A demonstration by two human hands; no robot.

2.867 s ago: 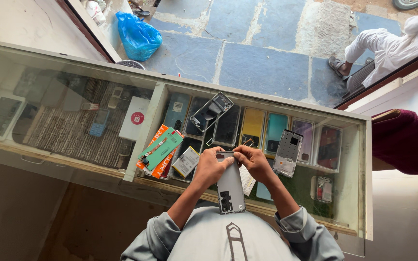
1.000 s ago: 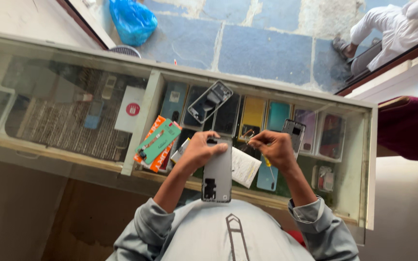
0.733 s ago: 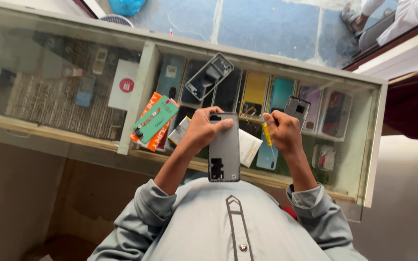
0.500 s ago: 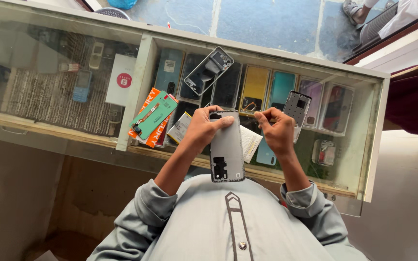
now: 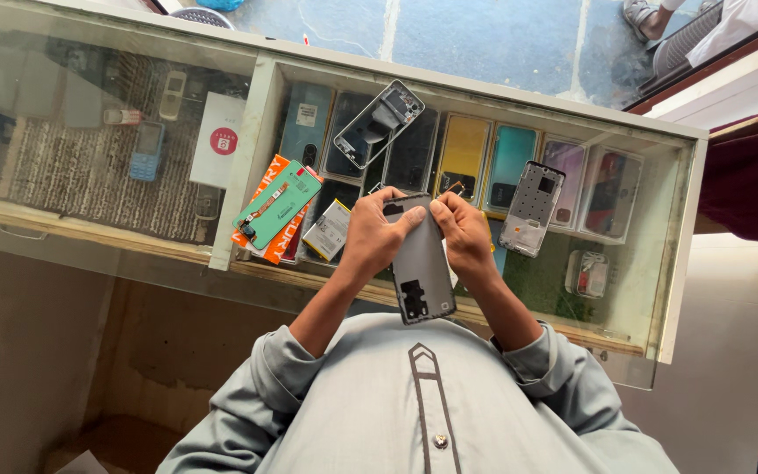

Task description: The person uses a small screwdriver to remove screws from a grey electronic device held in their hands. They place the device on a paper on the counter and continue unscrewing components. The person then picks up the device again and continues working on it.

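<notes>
Near the centre of the frame, above the glass counter (image 5: pixel 677 263), both hands held a grey phone back cover (image 5: pixel 418 263). Its long axis ran nearly up and down the picture, leaning slightly, with the camera cut-out at the lower end, closest to the person's chest, and the upper end pointing away toward the display case. The left hand (image 5: pixel 375 233) was closed on the cover's left edge near the top, thumb lying across its face. The right hand (image 5: pixel 462 230) was closed on the top right corner, fingertips pinched at the edge. Most of the cover hung below both hands, so the grip sat on its upper third.

On the glass to the left of centre lay a green flat package (image 5: pixel 278 204) on top of an orange one, and just beside it a small battery (image 5: pixel 328 230). Toward the upper middle lay a phone frame (image 5: pixel 377 123), tilted. Right of the hands rested a pale phone middle frame (image 5: pixel 532 208). At the right edge of the frame showed another person's maroon sleeve (image 5: pixel 752 175).
</notes>
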